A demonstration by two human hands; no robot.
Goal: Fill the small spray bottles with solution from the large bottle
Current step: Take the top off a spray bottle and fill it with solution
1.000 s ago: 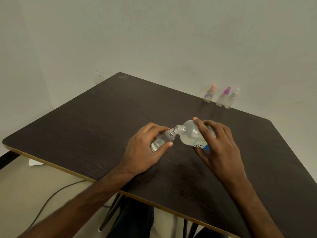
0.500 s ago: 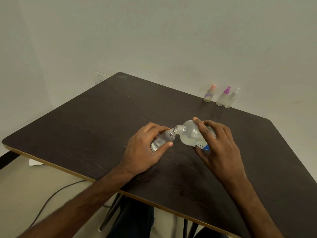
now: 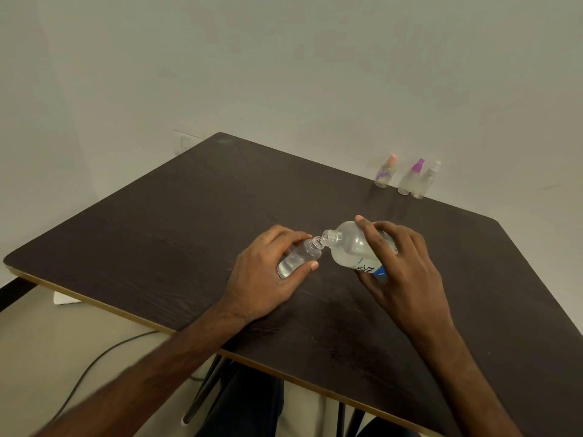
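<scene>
**A person pours solution from a large bottle (image 3: 353,250) into a small spray bottle (image 3: 299,258) at a dark table (image 3: 189,216).**

From left: the left hand (image 3: 265,279) curls fingers and thumb round the uncapped small spray bottle, tilted, with some liquid at its base. The large bottle's mouth meets its neck, and the right hand (image 3: 407,272) wraps the large bottle's body. A slow, steady tilt with the mouths aligned should limit spills. Three capped spray bottles (image 3: 407,178) stand well apart at the far edge.

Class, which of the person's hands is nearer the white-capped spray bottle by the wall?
Right. The right hand is in front of the white-capped spray bottle; the left hand is farther off, leftward.
</scene>
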